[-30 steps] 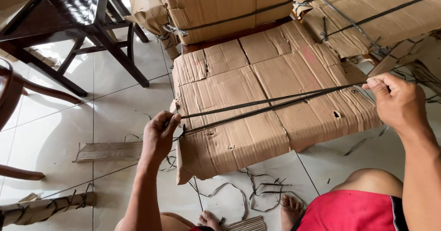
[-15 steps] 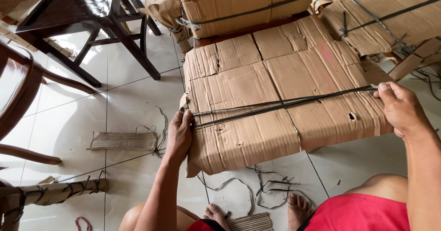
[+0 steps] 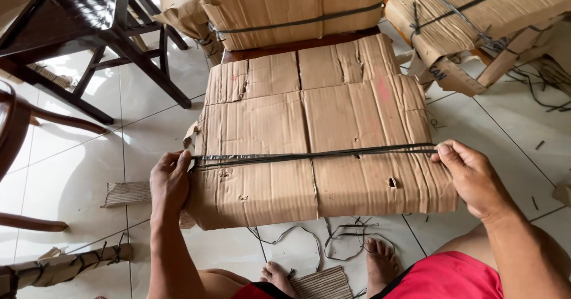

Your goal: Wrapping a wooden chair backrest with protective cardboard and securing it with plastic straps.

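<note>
A flat stack of brown cardboard sheets (image 3: pixel 309 132) rests in front of me above the tiled floor. A black plastic strap (image 3: pixel 315 155) runs across it from left to right. My left hand (image 3: pixel 169 180) presses against the stack's left edge and pins the strap's end there. My right hand (image 3: pixel 473 177) pinches the strap's other end at the stack's right edge, pulling it taut. My bare feet (image 3: pixel 380 257) show below the stack.
Strapped cardboard bundles (image 3: pixel 297 4) lie behind the stack and at the upper right (image 3: pixel 476 13). A dark wooden chair (image 3: pixel 89 31) stands at the upper left. Loose strap scraps (image 3: pixel 333 239) and cardboard strips (image 3: pixel 128 193) litter the white tiles.
The strap has gone from slanted to nearly level across the stack. My left hand dropped onto the stack's left edge, and my right hand came lower at the right edge.
</note>
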